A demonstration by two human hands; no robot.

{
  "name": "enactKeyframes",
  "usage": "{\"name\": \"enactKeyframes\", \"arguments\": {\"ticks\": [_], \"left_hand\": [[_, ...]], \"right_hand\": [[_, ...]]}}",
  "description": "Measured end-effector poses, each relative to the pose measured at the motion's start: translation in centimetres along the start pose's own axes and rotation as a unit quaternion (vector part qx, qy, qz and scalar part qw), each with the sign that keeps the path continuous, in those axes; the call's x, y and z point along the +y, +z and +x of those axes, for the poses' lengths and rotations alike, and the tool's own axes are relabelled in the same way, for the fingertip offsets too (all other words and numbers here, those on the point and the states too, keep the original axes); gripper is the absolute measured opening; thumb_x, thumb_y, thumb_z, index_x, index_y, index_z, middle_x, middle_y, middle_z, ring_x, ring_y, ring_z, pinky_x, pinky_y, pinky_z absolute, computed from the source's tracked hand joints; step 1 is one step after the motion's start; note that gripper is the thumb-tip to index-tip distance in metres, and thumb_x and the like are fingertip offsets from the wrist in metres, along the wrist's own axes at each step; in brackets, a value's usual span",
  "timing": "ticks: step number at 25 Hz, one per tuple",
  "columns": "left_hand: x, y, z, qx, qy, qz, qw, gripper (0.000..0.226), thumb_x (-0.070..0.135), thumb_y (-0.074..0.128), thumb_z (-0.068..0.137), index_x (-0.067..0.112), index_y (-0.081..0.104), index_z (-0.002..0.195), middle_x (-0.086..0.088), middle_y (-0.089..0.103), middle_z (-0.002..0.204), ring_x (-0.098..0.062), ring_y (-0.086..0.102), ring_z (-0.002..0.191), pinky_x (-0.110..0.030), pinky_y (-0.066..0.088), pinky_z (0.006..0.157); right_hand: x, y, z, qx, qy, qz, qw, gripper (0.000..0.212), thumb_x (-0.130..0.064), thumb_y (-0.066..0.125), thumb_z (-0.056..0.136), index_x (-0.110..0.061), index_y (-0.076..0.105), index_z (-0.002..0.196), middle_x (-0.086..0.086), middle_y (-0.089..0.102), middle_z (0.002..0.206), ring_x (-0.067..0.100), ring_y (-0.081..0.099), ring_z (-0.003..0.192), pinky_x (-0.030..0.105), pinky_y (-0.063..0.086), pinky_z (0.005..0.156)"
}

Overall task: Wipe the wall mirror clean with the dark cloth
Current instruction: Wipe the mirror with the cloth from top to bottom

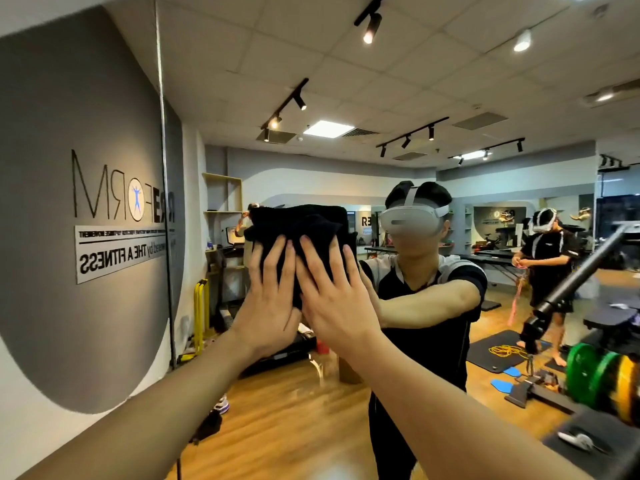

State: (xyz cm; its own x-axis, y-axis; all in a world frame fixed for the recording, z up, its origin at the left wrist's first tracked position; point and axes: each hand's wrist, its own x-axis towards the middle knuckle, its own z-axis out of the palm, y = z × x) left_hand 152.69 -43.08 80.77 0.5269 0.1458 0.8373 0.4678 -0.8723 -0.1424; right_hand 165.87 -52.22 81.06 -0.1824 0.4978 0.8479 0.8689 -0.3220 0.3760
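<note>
On mirror [346, 81], mid-height: 2 hands, left hand [268, 299] and right hand [332, 299], fingers straight, flat, pressing dark cloth [298, 223]. Advice: keep even pressure, overlapping strokes, cloth bunched under palms.

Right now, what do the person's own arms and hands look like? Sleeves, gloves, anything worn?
Both forearms are bare up to the frame edge, with no sleeve showing. The left hand and right hand have no gloves, and no rings, watch or wristband are visible. Nails look short and unpainted. In the wall mirror, the reflection shows short dark sleeves ending above the elbow.
</note>
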Motion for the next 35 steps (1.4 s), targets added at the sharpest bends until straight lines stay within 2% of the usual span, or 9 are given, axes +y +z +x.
{"name": "enactKeyframes", "arguments": {"ticks": [3,8,12,17,22,24,27,31,35], "left_hand": [[4.6,0.9,1.9,0.025,0.02,-0.005,0.999,0.089,0.033,0.046,0.081,-0.005,0.017,0.156,-0.026,0.011,0.162,-0.049,0.008,0.149,-0.063,0.016,0.121],[12.4,2.3,4.4,0.054,0.05,0.003,0.997,0.086,0.033,0.048,0.081,-0.01,0.023,0.152,-0.028,0.016,0.16,-0.049,0.013,0.148,-0.064,0.02,0.118],[17.4,3.2,5.9,0.084,0.064,0.023,0.994,0.087,0.033,0.05,0.081,-0.009,0.023,0.151,-0.026,0.014,0.159,-0.044,0.007,0.149,-0.064,0.021,0.117],[22.3,4.0,7.6,0.059,0.063,0.022,0.996,0.082,0.037,0.041,0.089,-0.008,0.019,0.155,-0.028,0.013,0.162,-0.052,0.013,0.148,-0.065,0.018,0.119],[27.0,5.0,9.1,0.08,0.05,-0.006,0.996,0.076,0.038,0.037,0.093,-0.002,0.02,0.156,-0.022,0.017,0.161,-0.049,0.023,0.144,-0.062,0.016,0.121],[28.4,5.5,9.5,0.07,0.048,0.003,0.996,0.077,0.039,0.037,0.094,0.0,0.015,0.157,-0.021,0.014,0.162,-0.048,0.026,0.143,-0.061,0.014,0.122],[30.7,5.6,10.1,0.063,0.049,-0.009,0.997,0.079,0.039,0.039,0.094,0.001,0.01,0.157,-0.019,0.011,0.162,-0.047,0.028,0.143,-0.064,0.02,0.118],[34.0,5.8,10.7,0.095,0.035,-0.033,0.994,0.077,0.038,0.041,0.091,0.001,0.021,0.155,-0.018,0.023,0.159,-0.045,0.028,0.138,-0.064,0.021,0.119],[36.5,6.2,11.5,0.09,0.043,-0.051,0.994,0.078,0.036,0.045,0.092,0.001,0.017,0.156,-0.018,0.017,0.16,-0.046,0.027,0.142,-0.064,0.025,0.116]], "right_hand": [[4.3,-1.6,-2.2,0.003,0.007,-0.026,1.0,0.071,-0.035,0.045,0.101,-0.012,0.019,0.162,0.013,0.011,0.171,0.048,0.014,0.153,0.059,0.017,0.125],[11.3,-4.6,-6.4,0.006,0.014,-0.054,0.998,0.068,-0.035,0.043,0.101,-0.013,0.021,0.162,0.013,0.015,0.17,0.049,0.021,0.15,0.058,0.018,0.125],[15.5,-6.4,-8.9,0.008,0.014,-0.06,0.998,0.066,-0.034,0.041,0.102,-0.014,0.023,0.162,0.012,0.017,0.17,0.048,0.024,0.149,0.058,0.022,0.124],[20.1,-8.5,-11.4,0.001,0.022,-0.074,0.997,0.065,-0.036,0.038,0.103,-0.016,0.021,0.163,0.011,0.013,0.171,0.046,0.024,0.15,0.057,0.019,0.125],[24.2,-10.2,-13.6,-0.012,0.024,-0.083,0.996,0.066,-0.037,0.037,0.105,-0.017,0.015,0.164,0.01,0.007,0.172,0.046,0.018,0.152,0.057,0.018,0.125],[25.6,-10.8,-14.5,-0.019,0.025,-0.087,0.996,0.065,-0.037,0.035,0.106,-0.017,0.012,0.164,0.01,0.005,0.172,0.046,0.017,0.152,0.057,0.018,0.125],[27.6,-11.6,-15.6,-0.026,0.024,-0.092,0.995,0.064,-0.038,0.032,0.108,-0.017,0.011,0.164,0.01,0.004,0.172,0.045,0.015,0.153,0.057,0.018,0.124],[30.1,-12.7,-16.9,-0.019,0.02,-0.105,0.994,0.062,-0.038,0.031,0.108,-0.016,0.016,0.164,0.012,0.009,0.171,0.045,0.018,0.153,0.057,0.02,0.124],[32.3,-13.3,-18.1,-0.007,0.018,-0.105,0.994,0.061,-0.037,0.036,0.107,-0.014,0.024,0.162,0.014,0.015,0.17,0.045,0.021,0.153,0.058,0.024,0.122]]}}
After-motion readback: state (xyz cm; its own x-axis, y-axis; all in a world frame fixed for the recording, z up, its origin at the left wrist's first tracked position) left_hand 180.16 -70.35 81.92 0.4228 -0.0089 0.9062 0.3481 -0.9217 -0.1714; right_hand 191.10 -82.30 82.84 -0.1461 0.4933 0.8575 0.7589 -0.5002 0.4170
